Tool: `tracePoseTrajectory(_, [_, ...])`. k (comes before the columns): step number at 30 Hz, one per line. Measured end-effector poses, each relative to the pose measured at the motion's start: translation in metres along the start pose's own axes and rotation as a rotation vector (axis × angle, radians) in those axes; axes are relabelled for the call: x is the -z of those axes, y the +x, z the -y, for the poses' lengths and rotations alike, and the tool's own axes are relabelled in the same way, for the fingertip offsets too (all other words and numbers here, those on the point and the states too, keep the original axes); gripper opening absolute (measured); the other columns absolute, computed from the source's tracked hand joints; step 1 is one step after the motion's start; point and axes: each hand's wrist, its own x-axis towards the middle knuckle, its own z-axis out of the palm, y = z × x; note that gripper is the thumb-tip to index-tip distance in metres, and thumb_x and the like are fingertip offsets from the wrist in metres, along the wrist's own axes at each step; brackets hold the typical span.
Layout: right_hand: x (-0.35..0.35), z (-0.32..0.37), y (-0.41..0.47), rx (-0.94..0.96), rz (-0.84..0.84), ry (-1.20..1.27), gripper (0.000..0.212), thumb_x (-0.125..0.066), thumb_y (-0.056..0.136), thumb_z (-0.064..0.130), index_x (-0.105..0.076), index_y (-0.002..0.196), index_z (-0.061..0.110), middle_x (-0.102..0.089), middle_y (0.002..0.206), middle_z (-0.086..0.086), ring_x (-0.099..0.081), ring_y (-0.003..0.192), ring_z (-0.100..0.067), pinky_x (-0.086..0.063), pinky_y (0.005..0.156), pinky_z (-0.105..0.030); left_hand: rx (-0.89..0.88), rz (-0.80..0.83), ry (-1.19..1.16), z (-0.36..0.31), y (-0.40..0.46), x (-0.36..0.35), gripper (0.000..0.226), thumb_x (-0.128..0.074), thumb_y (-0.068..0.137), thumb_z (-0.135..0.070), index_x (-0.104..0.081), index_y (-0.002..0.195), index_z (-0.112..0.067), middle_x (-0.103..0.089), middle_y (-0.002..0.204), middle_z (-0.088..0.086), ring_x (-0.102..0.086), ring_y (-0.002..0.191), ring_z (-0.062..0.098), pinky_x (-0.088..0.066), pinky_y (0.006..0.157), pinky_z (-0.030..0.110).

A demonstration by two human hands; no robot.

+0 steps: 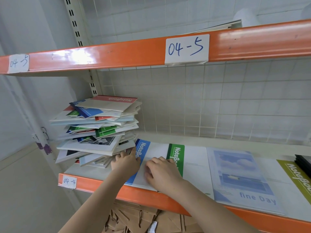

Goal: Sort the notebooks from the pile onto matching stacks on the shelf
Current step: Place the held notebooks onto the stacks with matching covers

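A messy pile of notebooks (97,126) stands at the left end of the shelf (104,184). To its right lie flat a blue-banded notebook (155,151), a green-banded notebook (195,158), a pale "fine Day" notebook (242,179) and an olive-banded notebook (297,179). My left hand (126,161) reaches into the bottom right of the pile, its fingertips against the lower notebooks. My right hand (162,172) rests palm down with loosely bent fingers on the blue-banded notebook's white cover.
An orange upper beam (117,54) labelled "04-5" overhangs the shelf. A white wire grid (218,105) backs it. A dark stack (304,163) sits at the far right edge. Brown paper bags (134,219) lie below the shelf.
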Motion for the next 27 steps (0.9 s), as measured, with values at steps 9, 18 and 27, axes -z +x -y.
tracePoseTrajectory(9, [0.003, -0.001, 0.002, -0.038, 0.025, 0.044, 0.029, -0.038, 0.095, 0.025, -0.057, 0.115, 0.015, -0.056, 0.119, -0.003, -0.047, 0.114, -0.025, -0.033, 0.092, -0.042, 0.037, -0.081, -0.087, -0.008, -0.006, -0.001, 0.051, -0.040, 0.099, -0.043, -0.041, 0.132, -0.004, -0.040, 0.138, 0.018, -0.036, 0.130, 0.035, -0.036, 0.101, 0.041])
tracePoseTrajectory(18, [0.005, -0.002, 0.010, -0.054, 0.041, 0.089, 0.031, -0.035, 0.096, 0.021, -0.057, 0.117, 0.015, -0.055, 0.122, -0.003, -0.048, 0.115, -0.024, -0.038, 0.095, -0.042, -0.018, -0.076, -0.183, 0.008, -0.012, -0.010, 0.038, -0.039, 0.100, -0.031, -0.046, 0.121, -0.001, -0.046, 0.130, 0.018, -0.041, 0.122, 0.033, -0.038, 0.097, 0.037])
tracePoseTrajectory(27, [-0.001, 0.003, 0.014, 0.002, 0.063, 0.038, 0.031, -0.037, 0.097, 0.020, -0.053, 0.121, 0.009, -0.053, 0.127, -0.007, -0.048, 0.116, -0.025, -0.042, 0.094, -0.039, -0.151, -0.105, -0.327, 0.039, -0.029, -0.011, 0.027, -0.040, 0.098, -0.017, -0.051, 0.122, -0.008, -0.057, 0.119, 0.010, -0.056, 0.101, 0.026, -0.044, 0.076, 0.030])
